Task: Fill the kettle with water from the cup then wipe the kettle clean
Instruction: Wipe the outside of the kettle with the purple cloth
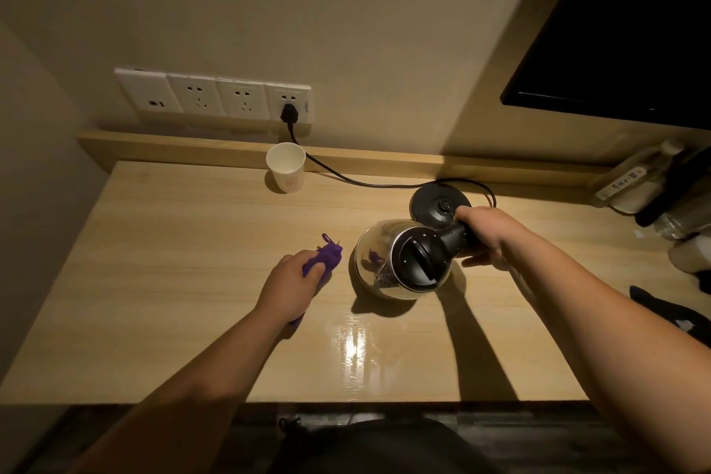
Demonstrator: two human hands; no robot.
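Leftmost of the task's things, the paper cup (286, 167) stands upright at the back of the wooden table (173, 281), near the wall sockets (215, 96) and well apart from both hands, so the filling looks done, by my reading. Nearer the middle, the left hand (292, 285) is curled round a bunched purple cloth (325, 260), its tip pointing toward the kettle. Just to the right of that cloth sits the glass kettle (400, 260), lid closed, off its black base (438, 206), which lies just behind it with its cord running to the wall. Its handle sticks out to the right, where the right hand (486, 239) grips it. The glass side faces the cloth, so the left hand is the nearer one for wiping, with a short reach rightward.
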